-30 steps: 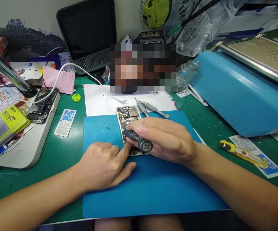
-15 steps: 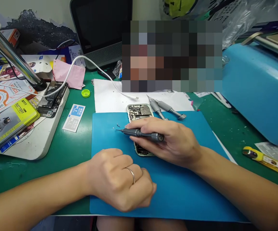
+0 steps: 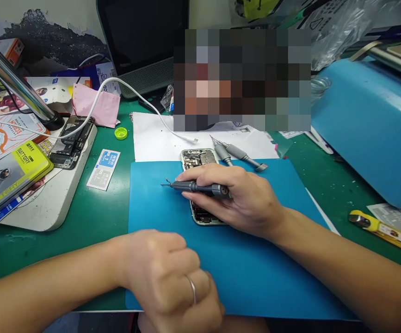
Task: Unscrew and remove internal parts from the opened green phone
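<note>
My right hand [image 3: 242, 199] grips a dark grey precision screwdriver [image 3: 203, 188], held nearly level with its thin tip pointing left. At the tip, a small dark sliver-like part [image 3: 167, 180] shows; whether it touches the tip I cannot tell. Beneath this hand lies an opened phone [image 3: 197, 159], its inner boards bare and its middle covered by my fingers. My left hand [image 3: 172, 277], a ring on one finger, is curled into a fist near the front edge of the blue mat [image 3: 256, 273]. What its fingers hold, if anything, is hidden.
Two grey screwdrivers [image 3: 243, 157] lie behind the phone, by white paper [image 3: 158, 143] and a white cable [image 3: 131, 85]. Left are a sticker card [image 3: 103, 169], a green cap [image 3: 120, 133], another opened phone [image 3: 71, 143] and boxes. A yellow cutter [image 3: 382, 229] lies right.
My left hand has dropped toward the mat's front edge. The screwdriver tip has shifted slightly left and up, to the small dark part. The whole view has shifted a little.
</note>
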`<state>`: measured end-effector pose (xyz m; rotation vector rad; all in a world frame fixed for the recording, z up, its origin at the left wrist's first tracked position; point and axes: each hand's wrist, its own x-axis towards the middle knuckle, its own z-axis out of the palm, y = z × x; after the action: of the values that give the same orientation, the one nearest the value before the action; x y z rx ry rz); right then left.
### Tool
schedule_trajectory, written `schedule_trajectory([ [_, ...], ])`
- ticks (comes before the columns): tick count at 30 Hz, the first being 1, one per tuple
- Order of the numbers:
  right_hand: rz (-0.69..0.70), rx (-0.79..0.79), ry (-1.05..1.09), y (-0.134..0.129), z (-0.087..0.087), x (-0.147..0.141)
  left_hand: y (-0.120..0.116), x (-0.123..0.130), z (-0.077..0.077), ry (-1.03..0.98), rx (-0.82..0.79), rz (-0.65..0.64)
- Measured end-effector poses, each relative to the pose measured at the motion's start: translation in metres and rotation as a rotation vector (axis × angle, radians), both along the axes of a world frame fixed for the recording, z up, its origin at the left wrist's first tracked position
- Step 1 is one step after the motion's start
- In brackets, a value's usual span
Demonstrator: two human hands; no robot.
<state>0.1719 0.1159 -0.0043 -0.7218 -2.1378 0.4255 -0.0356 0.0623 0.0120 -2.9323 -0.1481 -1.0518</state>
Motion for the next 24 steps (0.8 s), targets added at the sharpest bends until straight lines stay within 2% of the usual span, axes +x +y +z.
schedule_trajectory([
  [2, -0.043, -0.058, 0.07, -0.001, 0.002, 0.003, 0.009, 0.002, 0.003, -0.056, -0.147, 0.124],
  [6, -0.092, -0.115, 0.354, -0.004, 0.011, 0.013, 0.026, 0.003, 0.005, -0.198, -0.474, 0.363],
  [10, -0.116, -0.196, 0.521, -0.006, 0.014, 0.019, 0.034, 0.002, 0.004, -0.142, -0.638, 0.519],
  [15, -0.082, -0.258, 0.575, -0.005, 0.009, 0.019, 0.033, 0.002, 0.002, -0.104, -0.661, 0.564],
  [19, -0.09, -0.248, 0.561, -0.005, 0.006, 0.02, 0.034, 0.003, 0.001, -0.098, -0.665, 0.567],
  [24, -0.097, -0.252, 0.538, -0.005, 0.007, 0.02, 0.034, 0.003, 0.0, -0.028, -0.672, 0.525],
])
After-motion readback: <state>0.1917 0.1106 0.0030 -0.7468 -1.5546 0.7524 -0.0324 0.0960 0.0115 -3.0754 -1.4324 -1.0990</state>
